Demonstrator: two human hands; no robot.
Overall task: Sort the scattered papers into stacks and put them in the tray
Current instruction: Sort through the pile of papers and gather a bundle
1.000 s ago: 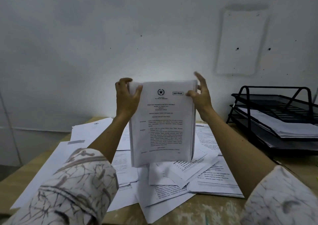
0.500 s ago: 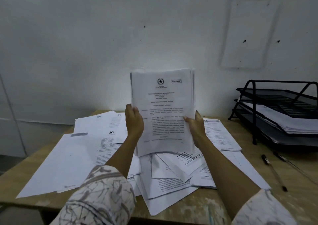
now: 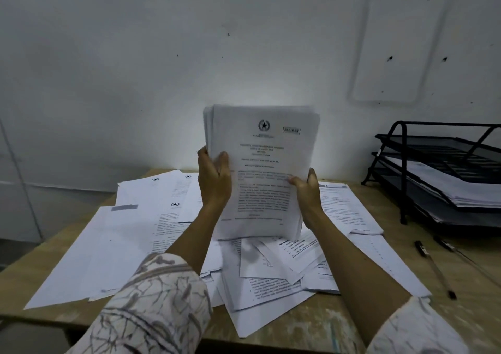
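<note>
A thick stack of printed papers (image 3: 261,147) stands upright over the middle of the desk, its front page bearing a round emblem. My left hand (image 3: 214,177) grips its left edge and my right hand (image 3: 306,191) grips its right edge, lower down. The stack's bottom edge meets the loose papers (image 3: 130,234) scattered across the wooden desk (image 3: 298,324). A black tiered wire tray (image 3: 401,164) stands at the right, with a pile of sheets (image 3: 447,185) on its middle shelf.
Two pens (image 3: 433,267) lie on the desk in front of the tray. A white wall rises right behind the desk. Scattered sheets hang over the desk's left and front edges.
My hands have slid from the stack's top corners down to its sides. The stack stays upright, its bottom edge on the loose sheets. The view has shifted slightly.
</note>
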